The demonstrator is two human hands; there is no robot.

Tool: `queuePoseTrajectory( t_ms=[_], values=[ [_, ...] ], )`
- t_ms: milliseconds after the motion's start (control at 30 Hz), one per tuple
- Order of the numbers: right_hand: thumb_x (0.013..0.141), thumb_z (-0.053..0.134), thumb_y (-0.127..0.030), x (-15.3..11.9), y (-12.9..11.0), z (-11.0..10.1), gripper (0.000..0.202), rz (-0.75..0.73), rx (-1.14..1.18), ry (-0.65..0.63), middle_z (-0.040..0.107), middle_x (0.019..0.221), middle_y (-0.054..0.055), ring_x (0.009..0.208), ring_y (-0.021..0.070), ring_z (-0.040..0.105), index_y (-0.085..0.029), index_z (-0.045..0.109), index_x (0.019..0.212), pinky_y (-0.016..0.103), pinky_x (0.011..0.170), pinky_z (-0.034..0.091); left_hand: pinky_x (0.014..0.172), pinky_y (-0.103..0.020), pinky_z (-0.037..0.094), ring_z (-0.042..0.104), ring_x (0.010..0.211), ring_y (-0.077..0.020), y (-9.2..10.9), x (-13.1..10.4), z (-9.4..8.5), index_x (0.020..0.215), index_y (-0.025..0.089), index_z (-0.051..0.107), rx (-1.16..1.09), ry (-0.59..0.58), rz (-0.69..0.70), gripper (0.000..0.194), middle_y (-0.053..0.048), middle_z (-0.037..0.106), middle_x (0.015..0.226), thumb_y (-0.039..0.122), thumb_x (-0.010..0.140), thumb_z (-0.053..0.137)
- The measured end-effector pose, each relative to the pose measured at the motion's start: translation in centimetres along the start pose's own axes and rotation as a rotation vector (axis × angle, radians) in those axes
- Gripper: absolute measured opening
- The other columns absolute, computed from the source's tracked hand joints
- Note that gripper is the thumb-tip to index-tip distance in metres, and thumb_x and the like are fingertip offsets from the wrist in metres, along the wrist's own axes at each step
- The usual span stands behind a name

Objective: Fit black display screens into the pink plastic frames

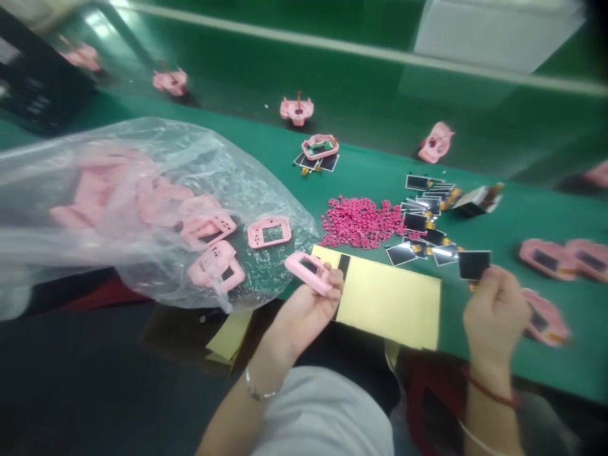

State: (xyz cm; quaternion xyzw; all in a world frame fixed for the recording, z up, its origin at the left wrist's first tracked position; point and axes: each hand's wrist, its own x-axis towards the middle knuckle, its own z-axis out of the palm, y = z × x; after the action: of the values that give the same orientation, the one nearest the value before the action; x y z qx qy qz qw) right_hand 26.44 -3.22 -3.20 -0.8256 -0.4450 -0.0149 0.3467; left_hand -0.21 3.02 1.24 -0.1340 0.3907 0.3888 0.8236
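Observation:
My left hand (311,310) holds a pink plastic shell (308,271) with a rectangular opening, tilted above the left edge of a yellow board (392,304). Pinched in the fingers of my right hand (496,310) is a small dark screen (474,265), to the right of the board. Beyond the board lies a pile of small magenta parts (363,221). More screens (415,221) are spread right of that pile. A clear plastic bag (190,152) at the left contains several pink shells (209,221), and another shell (269,232) lies near its mouth.
Pink shells (546,258) lie on the green table (370,171) at the right. A shell with a green circuit board (320,147) rests on screens at the back. Several pink pieces (297,109) stand along the far strip. A black box (40,76) is at the upper left.

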Motion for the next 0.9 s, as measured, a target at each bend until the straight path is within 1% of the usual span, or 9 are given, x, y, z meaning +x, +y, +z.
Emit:
queuePoseTrajectory(
  t_ms=[67,133,200,267,367,433,633,733,900],
  values=[
    [0.099,0.054,-0.048,-1.5,-2.8,-0.7,0.037,0.138,0.247,-0.057,0.073,0.101,0.012,0.086,0.0256,0.068,-0.022,0.071,0.118,0.04,0.077,0.052,0.045,-0.011,0.033,0.043,0.052,-0.0027,-1.2,0.7,-0.7,0.095,0.018,0.049,0.221,-0.019,0.163,0.012,0.002,0.048,0.081,0.007,0.093,0.05],
    [0.096,0.062,-0.047,-3.0,-5.3,-1.6,0.036,0.195,0.399,-0.124,0.074,0.113,0.008,0.096,0.0257,0.07,-0.024,0.071,0.123,0.04,0.082,0.056,0.044,-0.015,0.031,0.041,0.052,-0.0046,-1.9,1.1,-1.7,0.1,0.02,0.054,0.557,-0.032,0.395,0.011,0.002,0.053,0.084,0.017,0.091,0.06],
    [0.096,0.065,-0.039,-4.2,-7.3,-2.4,0.029,0.127,0.445,-0.189,0.075,0.113,0.005,0.096,0.0236,0.072,-0.028,0.072,0.122,0.038,0.08,0.058,0.048,-0.018,0.036,0.047,0.057,-0.008,-1.9,1.0,-2.5,0.104,0.02,0.06,0.901,-0.001,0.581,0.015,0.0,0.057,0.086,0.028,0.091,0.064],
    [0.095,0.066,-0.026,-4.7,-8.7,-2.9,0.025,-0.057,0.482,-0.271,0.076,0.104,0.003,0.089,0.0208,0.071,-0.031,0.073,0.119,0.035,0.075,0.057,0.053,-0.02,0.039,0.05,0.062,-0.0106,-1.5,0.7,-3.0,0.105,0.019,0.065,1.111,0.027,0.673,0.02,-0.001,0.059,0.083,0.035,0.094,0.063],
    [0.092,0.065,-0.009,-4.6,-9.9,-2.9,0.036,-0.394,0.518,-0.396,0.076,0.095,0.001,0.082,0.0186,0.067,-0.031,0.072,0.119,0.033,0.071,0.055,0.049,-0.021,0.037,0.044,0.054,-0.0103,-0.9,0.1,-3.2,0.109,0.017,0.067,1.128,-0.067,0.606,0.031,0.001,0.051,0.071,0.044,0.1,0.053],
    [0.091,0.063,-0.003,-4.6,-10.3,-2.4,0.041,-0.508,0.499,-0.439,0.075,0.095,0.001,0.08,0.0173,0.063,-0.029,0.07,0.123,0.032,0.07,0.053,0.046,-0.021,0.034,0.041,0.05,-0.0098,-0.8,-0.2,-3.2,0.114,0.018,0.066,1.089,-0.163,0.51,0.037,0.003,0.047,0.066,0.048,0.103,0.047],
    [0.089,0.063,0.001,-5.8,-10.3,-0.8,0.05,-0.584,0.445,-0.412,0.076,0.101,0.004,0.078,0.0173,0.058,-0.026,0.065,0.13,0.033,0.069,0.052,0.049,-0.02,0.039,0.049,0.049,-0.0096,-1.2,-0.5,-3.3,0.123,0.022,0.062,1.096,-0.184,0.413,0.038,0.004,0.051,0.064,0.048,0.105,0.041],
    [0.089,0.064,0.0,-6.3,-10.2,-0.7,0.049,-0.604,0.394,-0.406,0.076,0.098,0.003,0.076,0.0176,0.056,-0.027,0.066,0.129,0.033,0.068,0.052,0.05,-0.02,0.04,0.05,0.05,-0.0098,-1.5,-0.5,-3.4,0.121,0.022,0.062,1.119,-0.168,0.462,0.037,0.004,0.051,0.062,0.047,0.106,0.04],
    [0.092,0.061,-0.002,-6.7,-10.1,-0.5,0.041,-0.492,0.461,-0.458,0.074,0.091,0.002,0.076,0.0166,0.057,-0.027,0.068,0.125,0.031,0.066,0.052,0.049,-0.019,0.041,0.053,0.049,-0.0095,-1.9,-0.5,-3.1,0.117,0.021,0.061,1.125,-0.16,0.542,0.033,0.004,0.054,0.065,0.044,0.107,0.038]
  ],
)
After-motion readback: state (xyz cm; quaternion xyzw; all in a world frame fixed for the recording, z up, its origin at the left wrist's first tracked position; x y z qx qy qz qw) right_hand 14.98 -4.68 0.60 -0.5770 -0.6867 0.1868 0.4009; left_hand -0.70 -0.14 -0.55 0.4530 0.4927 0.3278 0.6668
